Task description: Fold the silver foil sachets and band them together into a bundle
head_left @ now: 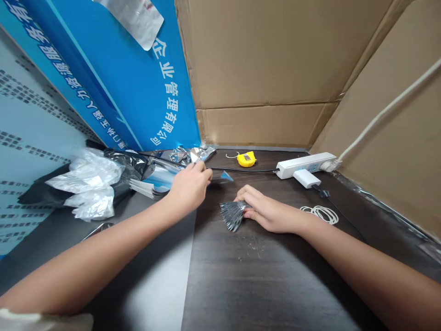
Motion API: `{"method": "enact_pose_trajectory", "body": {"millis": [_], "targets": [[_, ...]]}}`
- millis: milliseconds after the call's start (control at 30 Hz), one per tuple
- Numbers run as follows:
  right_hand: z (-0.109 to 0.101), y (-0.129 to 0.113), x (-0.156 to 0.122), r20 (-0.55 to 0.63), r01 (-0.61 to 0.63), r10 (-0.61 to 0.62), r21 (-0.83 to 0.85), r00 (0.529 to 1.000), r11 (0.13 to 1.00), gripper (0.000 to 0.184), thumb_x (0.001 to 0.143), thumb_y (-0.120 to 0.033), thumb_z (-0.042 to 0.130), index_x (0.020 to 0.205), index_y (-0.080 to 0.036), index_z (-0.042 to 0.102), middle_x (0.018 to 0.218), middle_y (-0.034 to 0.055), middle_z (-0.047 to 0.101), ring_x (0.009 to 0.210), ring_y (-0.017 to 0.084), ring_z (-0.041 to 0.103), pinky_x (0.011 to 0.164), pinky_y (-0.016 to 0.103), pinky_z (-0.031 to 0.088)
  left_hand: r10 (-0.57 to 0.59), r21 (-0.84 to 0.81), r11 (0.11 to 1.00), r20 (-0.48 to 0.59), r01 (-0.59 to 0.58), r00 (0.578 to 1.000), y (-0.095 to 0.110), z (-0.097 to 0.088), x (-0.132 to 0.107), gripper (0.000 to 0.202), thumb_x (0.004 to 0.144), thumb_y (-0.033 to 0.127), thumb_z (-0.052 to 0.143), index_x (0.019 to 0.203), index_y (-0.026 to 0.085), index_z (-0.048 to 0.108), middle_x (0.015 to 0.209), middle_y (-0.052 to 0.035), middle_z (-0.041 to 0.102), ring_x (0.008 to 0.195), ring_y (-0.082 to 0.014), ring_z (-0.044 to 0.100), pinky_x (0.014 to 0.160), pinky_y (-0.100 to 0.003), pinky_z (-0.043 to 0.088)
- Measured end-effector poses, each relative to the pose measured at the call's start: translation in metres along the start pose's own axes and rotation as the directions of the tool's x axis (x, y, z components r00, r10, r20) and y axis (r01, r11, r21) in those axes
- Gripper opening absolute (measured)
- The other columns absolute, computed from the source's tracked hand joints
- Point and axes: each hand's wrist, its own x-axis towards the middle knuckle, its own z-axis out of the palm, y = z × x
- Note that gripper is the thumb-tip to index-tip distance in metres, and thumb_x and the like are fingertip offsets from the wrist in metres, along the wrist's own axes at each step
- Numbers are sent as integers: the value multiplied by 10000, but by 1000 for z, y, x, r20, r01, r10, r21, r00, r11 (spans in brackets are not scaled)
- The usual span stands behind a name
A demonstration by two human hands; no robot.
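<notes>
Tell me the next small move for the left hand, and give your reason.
I'd probably bring the left hand over to the splayed end of the bundle and gather it together. The right hand alone grips the bundle at its narrow end, the strips fan out toward the left, and the left hand is apart from them.

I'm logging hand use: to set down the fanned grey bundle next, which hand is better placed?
Probably the right hand: it grips the fanned grey bundle over the dark tabletop, while the left hand is apart from it.
</notes>
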Motion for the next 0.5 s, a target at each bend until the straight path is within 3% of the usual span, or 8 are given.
{"method": "enact_pose_trajectory", "body": {"millis": [100,167,333,500], "targets": [[-1,-1,-3,13,12,-13,27,1000,1000,240,992,-148,475,1224,-203,495,1373,158,438,1190,248,558,1018,486,490,82,-122,990,46,-75,996,-3,10,-34,117,952,170,560,924,176,673,1042,-86,621,924,-239,584,786,-367,500],[-1,-2,-3,39,12,-13,27,999,1000,249,1000,-152,461,1237,-215,503,1483,165,399,1330,272,489,1079,521,449,117,-212,971,11,-112,993,-6,18,-43,94,942,169,582,923,177,673,1044,-81,615,935,-235,576,838,-385,498],[-1,-9,-1,100,25,-28,37,995,999,273,1006,-150,439,1260,-221,509,1495,154,499,1290,278,490,1068,558,443,197,-423,880,-85,-215,977,-12,33,-45,118,977,185,544,947,172,657,1032,-72,623,941,-213,577,866,-372,491],[-2,-9,-1,116,15,-18,34,993,999,340,1009,-173,441,1345,-203,482,1418,159,544,1266,276,496,1071,529,444,257,-495,822,-119,-282,959,-16,38,-45,164,1017,216,495,944,165,633,969,-68,667,899,-197,571,838,-352,478]]}}
